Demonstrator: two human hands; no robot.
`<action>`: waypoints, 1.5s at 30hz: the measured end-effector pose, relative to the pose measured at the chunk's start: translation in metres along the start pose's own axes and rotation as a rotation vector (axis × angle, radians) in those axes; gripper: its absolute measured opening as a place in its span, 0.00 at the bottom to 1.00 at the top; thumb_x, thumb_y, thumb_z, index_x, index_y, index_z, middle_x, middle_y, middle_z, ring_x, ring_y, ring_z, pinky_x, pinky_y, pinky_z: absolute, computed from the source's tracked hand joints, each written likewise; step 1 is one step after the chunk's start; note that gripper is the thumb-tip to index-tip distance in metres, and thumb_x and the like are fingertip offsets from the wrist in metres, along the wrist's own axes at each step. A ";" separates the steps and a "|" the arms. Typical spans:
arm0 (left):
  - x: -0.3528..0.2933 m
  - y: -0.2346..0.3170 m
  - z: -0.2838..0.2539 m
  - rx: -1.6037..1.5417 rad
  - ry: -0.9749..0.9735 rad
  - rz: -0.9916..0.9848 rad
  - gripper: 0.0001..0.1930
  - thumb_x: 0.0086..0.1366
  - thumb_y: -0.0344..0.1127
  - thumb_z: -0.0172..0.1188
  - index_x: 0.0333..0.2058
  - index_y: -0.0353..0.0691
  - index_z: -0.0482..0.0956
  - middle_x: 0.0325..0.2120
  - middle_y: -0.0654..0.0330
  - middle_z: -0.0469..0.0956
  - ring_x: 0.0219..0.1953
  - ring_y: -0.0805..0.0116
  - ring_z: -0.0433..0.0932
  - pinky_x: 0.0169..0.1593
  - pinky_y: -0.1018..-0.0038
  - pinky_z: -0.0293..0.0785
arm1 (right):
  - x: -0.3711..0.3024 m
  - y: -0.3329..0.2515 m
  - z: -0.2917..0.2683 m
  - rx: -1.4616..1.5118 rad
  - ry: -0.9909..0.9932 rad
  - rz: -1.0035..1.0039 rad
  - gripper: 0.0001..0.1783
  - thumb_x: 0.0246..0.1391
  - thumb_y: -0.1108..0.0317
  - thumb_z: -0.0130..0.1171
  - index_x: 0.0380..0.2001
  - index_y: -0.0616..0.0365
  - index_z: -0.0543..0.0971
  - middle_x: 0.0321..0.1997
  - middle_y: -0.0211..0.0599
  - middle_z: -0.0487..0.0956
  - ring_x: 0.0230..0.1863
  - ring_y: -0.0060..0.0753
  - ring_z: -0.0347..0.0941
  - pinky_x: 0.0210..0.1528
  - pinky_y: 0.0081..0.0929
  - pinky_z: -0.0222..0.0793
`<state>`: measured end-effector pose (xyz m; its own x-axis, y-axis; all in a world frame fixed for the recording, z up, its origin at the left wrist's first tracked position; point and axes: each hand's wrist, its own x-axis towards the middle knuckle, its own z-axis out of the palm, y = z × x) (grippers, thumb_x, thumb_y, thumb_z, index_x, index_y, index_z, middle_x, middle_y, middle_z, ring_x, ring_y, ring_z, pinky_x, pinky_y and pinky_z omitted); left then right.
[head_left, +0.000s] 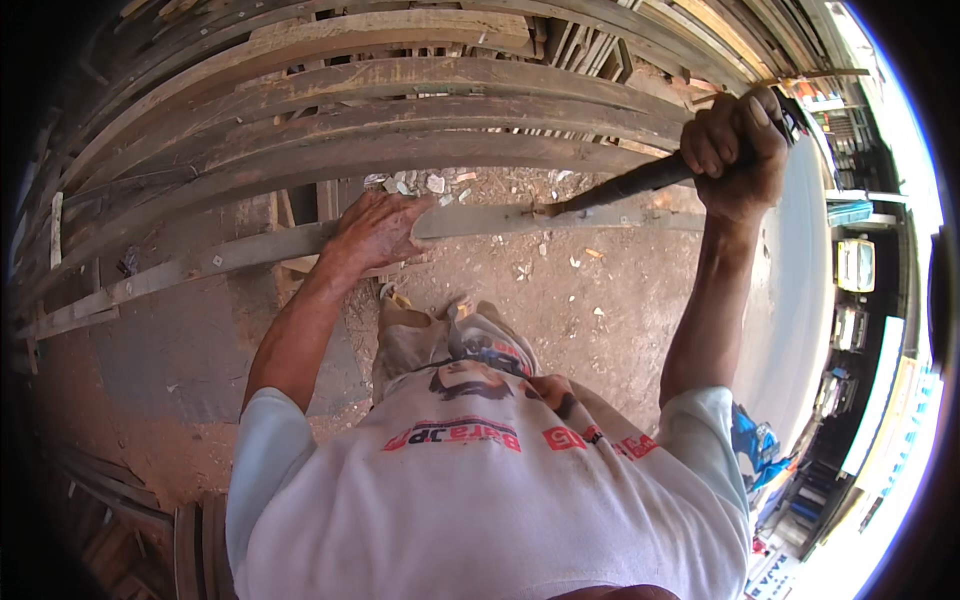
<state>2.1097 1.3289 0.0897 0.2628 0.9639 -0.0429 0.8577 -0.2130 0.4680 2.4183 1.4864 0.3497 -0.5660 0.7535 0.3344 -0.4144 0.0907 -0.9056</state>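
A narrow wooden plank (480,221) lies crosswise in front of me, above the dirt ground. My left hand (383,228) grips it left of the middle, fingers over its far edge and thumb on the near side. In my raised right hand (735,155), closed in a fist, is a dark pry bar (645,181). The bar slants down to the left, and its narrow end meets the plank at a small brownish spot, perhaps a nail; I cannot tell for sure.
Long timber boards (400,110) are stacked beyond the plank. Light rubble (435,184) is scattered on the ground (620,300). A grey flat sheet (190,350) lies at the left. To the right run a road (790,290) with a yellow-fronted vehicle (854,265) and shopfronts.
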 end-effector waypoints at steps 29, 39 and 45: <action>0.017 0.023 -0.021 -0.015 -0.189 -0.101 0.41 0.52 0.56 0.76 0.61 0.44 0.74 0.52 0.48 0.81 0.54 0.48 0.79 0.60 0.52 0.71 | -0.075 -0.033 -0.145 0.206 0.341 -0.293 0.14 0.66 0.63 0.50 0.24 0.52 0.70 0.19 0.22 0.62 0.18 0.17 0.57 0.24 0.20 0.57; 0.021 0.115 -0.012 -0.336 0.228 0.156 0.39 0.64 0.45 0.67 0.71 0.50 0.60 0.65 0.48 0.68 0.63 0.48 0.72 0.69 0.54 0.67 | -0.131 -0.045 -0.074 0.185 0.281 -0.515 0.13 0.67 0.64 0.47 0.26 0.53 0.69 0.18 0.26 0.60 0.15 0.20 0.53 0.19 0.22 0.53; 0.008 0.140 0.059 -0.478 0.307 0.123 0.18 0.68 0.40 0.61 0.55 0.42 0.78 0.49 0.50 0.79 0.52 0.49 0.79 0.55 0.58 0.78 | -0.154 -0.014 -0.052 0.272 0.164 -0.483 0.13 0.67 0.64 0.50 0.29 0.59 0.70 0.17 0.27 0.60 0.13 0.21 0.54 0.18 0.22 0.54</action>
<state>2.2582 1.2970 0.1026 0.1463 0.9540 0.2619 0.5149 -0.2995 0.8032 2.5489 1.4031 0.2975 -0.1580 0.7611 0.6291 -0.7793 0.2952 -0.5528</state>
